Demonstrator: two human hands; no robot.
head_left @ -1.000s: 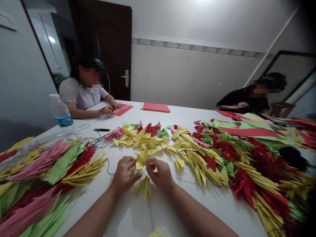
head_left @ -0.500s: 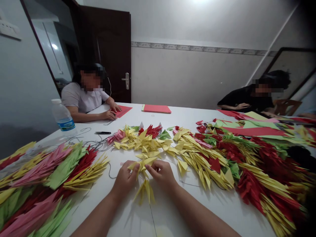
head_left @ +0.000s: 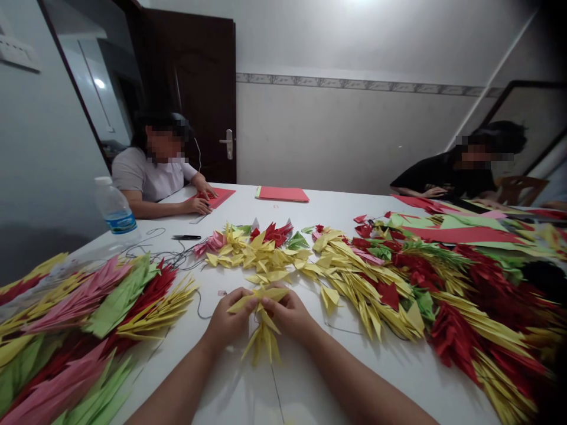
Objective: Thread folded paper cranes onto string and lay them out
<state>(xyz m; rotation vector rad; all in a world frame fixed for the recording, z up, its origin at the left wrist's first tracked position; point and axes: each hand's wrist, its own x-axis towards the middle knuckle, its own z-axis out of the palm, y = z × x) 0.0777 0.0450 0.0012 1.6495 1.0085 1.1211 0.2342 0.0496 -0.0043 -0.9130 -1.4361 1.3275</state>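
Note:
My left hand point(head_left: 228, 321) and my right hand point(head_left: 290, 313) meet at the near middle of the white table point(head_left: 336, 378). Both pinch a yellow folded paper piece point(head_left: 261, 295) between thumbs and fingertips. Below the hands hangs a cluster of yellow folded pieces point(head_left: 262, 342) on a thin wire point(head_left: 277, 389) that runs toward me. Just beyond the hands lies a loose heap of yellow folded pieces point(head_left: 257, 254).
Long stacks of pink, green, red and yellow folded pieces point(head_left: 88, 307) fill the left side; more stacks point(head_left: 443, 295) cover the right. A water bottle point(head_left: 116, 212), scissors point(head_left: 186, 237) and red paper sheets point(head_left: 281, 193) lie farther back. Two people sit at the far corners.
Both hands have lowered the yellow piece slightly and drawn closer together over it. The hanging cluster beneath stays in place. The camera view has tilted up a little.

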